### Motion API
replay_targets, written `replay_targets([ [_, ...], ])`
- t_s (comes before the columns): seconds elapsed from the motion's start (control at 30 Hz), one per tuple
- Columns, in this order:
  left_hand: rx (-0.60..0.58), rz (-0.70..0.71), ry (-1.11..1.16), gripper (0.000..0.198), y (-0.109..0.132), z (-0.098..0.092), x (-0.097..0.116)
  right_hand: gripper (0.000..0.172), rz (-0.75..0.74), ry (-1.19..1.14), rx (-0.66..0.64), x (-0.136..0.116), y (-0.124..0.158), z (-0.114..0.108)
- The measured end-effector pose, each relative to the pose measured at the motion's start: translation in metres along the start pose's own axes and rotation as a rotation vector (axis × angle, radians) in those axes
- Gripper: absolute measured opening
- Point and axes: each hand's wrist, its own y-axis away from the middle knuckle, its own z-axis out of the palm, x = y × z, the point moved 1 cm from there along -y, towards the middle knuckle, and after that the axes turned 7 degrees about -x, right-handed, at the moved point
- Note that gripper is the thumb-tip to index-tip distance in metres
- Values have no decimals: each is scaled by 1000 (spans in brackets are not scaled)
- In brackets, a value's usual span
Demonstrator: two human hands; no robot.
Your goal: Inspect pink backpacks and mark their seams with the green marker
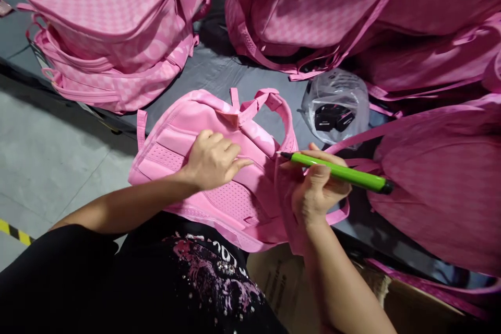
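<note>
A small pink backpack (219,198) lies in front of me with its padded back panel, mesh patches and straps facing up. My left hand (213,159) is closed on the panel near the middle, its fingers curled under and its thumb pointing right. What fabric lies inside the fingers is hidden. Beside the backpack's right edge, my right hand (321,182) holds a bright green marker pen (340,171). The marker is uncapped, with its dark tip pointing left near a shoulder strap (288,130). A black end shows on its right.
Large pink backpacks stand on the grey-covered table (195,75), one at the far left (113,26), others behind and right. A clear plastic bag (338,99) holds black pieces. Cardboard (285,287) shows below the table edge. Yellow-black tape (15,232) marks the floor.
</note>
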Motion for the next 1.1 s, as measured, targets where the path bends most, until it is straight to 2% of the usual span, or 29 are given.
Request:
replay_targets([
  [0.07, 92, 78, 40, 46, -11, 0, -11, 33, 65, -114, 43, -6, -4, -11],
  [0.13, 90, 178, 61, 50, -29, -10, -23, 32, 165, -248, 55, -16, -3, -17],
  [0.2, -9, 280, 39, 55, -56, -25, -32, 32, 202, -327, 149, -28, 6, -14],
  [0.3, -230, 435, -13, 58, -101, -40, -37, 37, 216, -451, 319, -38, 34, 4],
  [0.4, -391, 583, -28, 55, -125, -33, -25, 42, 309, -520, 337, -34, 67, 15],
  [0.47, -441, 660, -23, 49, -125, -17, -11, 35, 256, -448, 378, -32, 80, 8],
  [0.53, -459, 706, -14, 37, -117, 3, 2, 24, 67, -304, 473, -40, 81, -7],
  [0.6, -466, 720, -19, 28, -109, 20, 10, 18, -155, -157, 521, -53, 71, -21],
  [0.67, -472, 703, -41, 30, -104, 34, 15, 19, -250, -65, 465, -62, 52, -27],
  [0.77, -414, 632, -61, 24, -97, 45, 19, 25, -119, 5, 311, -49, 20, -23],
  [0.87, -316, 558, -61, 19, -87, 52, 21, 33, 67, 61, 206, -12, 2, -19],
  [0.97, -296, 539, -60, 21, -79, 61, 23, 34, 135, 124, 179, 16, 4, -26],
  [1.1, -324, 546, -32, 23, -80, 75, 22, 29, 144, 177, 79, 24, 12, -36],
])
